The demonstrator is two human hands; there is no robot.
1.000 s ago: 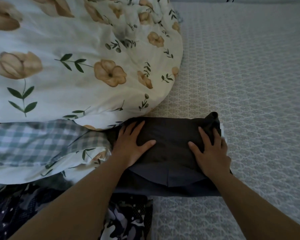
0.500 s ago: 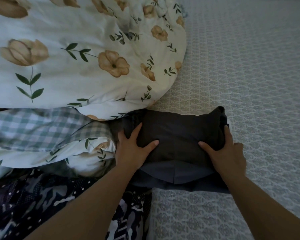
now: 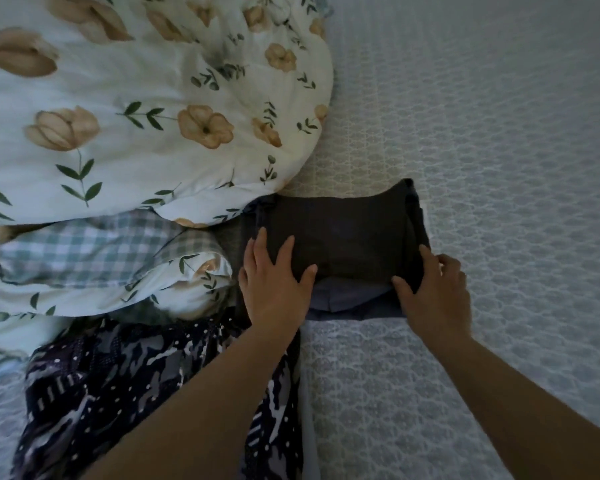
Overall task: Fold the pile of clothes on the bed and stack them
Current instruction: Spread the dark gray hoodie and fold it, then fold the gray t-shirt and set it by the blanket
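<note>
A folded dark grey garment (image 3: 347,237) lies on the bed, on top of a folded blue-grey piece (image 3: 347,299) whose near edge sticks out below it. My left hand (image 3: 272,289) rests flat on the dark garment's left end, fingers spread. My right hand (image 3: 437,289) is at its right end, thumb on top and fingers curled round the side edge. A dark patterned garment (image 3: 118,386) with white dots and grey patches lies unfolded at the lower left, partly under my left forearm.
A bulky floral duvet (image 3: 146,109) with a green checked underside (image 3: 84,247) fills the upper left and touches the folded stack. The grey patterned bedspread (image 3: 499,140) stretches to the right and in front of the stack.
The stack has slid a little away from me. My right hand has moved from on top of the garment to its right edge and curled round it. My left hand stays flat.
</note>
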